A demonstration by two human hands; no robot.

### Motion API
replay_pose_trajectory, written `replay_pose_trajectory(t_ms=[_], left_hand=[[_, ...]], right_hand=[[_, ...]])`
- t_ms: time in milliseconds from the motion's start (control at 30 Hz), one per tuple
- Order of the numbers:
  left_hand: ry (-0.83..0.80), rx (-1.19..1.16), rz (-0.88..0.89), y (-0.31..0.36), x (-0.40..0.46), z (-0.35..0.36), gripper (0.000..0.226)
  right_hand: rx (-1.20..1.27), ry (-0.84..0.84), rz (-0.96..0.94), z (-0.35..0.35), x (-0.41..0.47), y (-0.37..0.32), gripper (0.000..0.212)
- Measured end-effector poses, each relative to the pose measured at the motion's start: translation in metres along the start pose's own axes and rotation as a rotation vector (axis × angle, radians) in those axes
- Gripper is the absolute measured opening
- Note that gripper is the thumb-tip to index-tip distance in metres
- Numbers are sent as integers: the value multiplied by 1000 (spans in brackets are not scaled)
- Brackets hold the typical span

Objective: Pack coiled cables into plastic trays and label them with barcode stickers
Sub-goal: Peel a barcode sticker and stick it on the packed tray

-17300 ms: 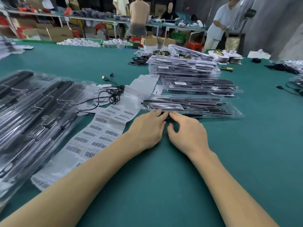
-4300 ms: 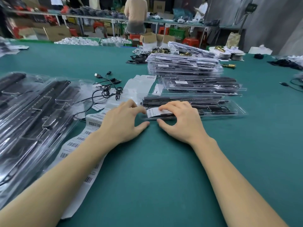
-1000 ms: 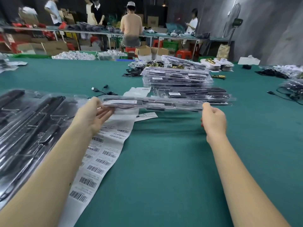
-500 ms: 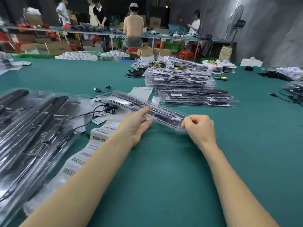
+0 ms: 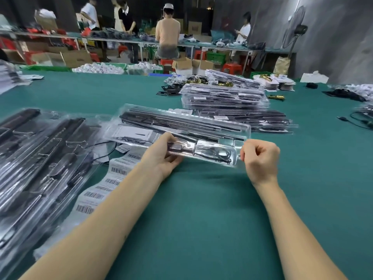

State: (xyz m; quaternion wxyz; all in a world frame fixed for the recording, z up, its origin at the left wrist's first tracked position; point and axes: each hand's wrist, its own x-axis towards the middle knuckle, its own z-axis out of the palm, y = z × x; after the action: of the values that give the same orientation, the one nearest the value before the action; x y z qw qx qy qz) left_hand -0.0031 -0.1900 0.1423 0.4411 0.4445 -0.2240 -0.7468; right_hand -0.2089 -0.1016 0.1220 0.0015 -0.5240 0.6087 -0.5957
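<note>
In the head view, the left hand [image 5: 164, 158] is grasping the near edge of a clear plastic tray [image 5: 181, 134], its grip closing on the plastic, while the right hand [image 5: 260, 158] is pinching the tray's right end with curled fingers. The tray is hanging tilted just above the green bench [image 5: 201, 219], a coiled cable [image 5: 219, 154] showing inside and a white sticker [image 5: 133, 132] already sitting on its left part. Finished trays [image 5: 224, 98] are piling up behind; the barcode strip [image 5: 105, 182] and the unsorted trays [image 5: 40, 158] on the left are suggesting much packing is remaining
</note>
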Motion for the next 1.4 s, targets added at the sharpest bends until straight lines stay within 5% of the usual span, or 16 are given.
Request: replay_pose_trajectory(t_ms=[233, 367, 500, 833, 967, 1200, 1300, 1400], left_hand=[[-3, -9, 7, -4, -3, 1, 9], [-17, -1, 9, -3, -5, 3, 9], [-26, 31, 40, -3, -3, 1, 16], [-112, 131, 138, -12, -5, 6, 6], [-278, 200, 257, -9, -13, 14, 24], [-392, 425, 280, 11, -28, 16, 52], [-291, 571, 311, 23, -25, 8, 39], [-206, 743, 320, 31, -18, -6, 34]], right_hand=[[-100, 234, -84, -3, 1, -1, 30], [13, 193, -127, -9, 7, -8, 30], [-154, 106, -94, -19, 20, -20, 29], [-242, -411, -166, 10, 20, -62, 15], [-528, -681, -251, 25, 13, -61, 55], [-711, -326, -272, 19, 32, -84, 22], [-680, -417, -146, 15, 63, -102, 24], [-222, -440, 219, 3, 90, -115, 20]])
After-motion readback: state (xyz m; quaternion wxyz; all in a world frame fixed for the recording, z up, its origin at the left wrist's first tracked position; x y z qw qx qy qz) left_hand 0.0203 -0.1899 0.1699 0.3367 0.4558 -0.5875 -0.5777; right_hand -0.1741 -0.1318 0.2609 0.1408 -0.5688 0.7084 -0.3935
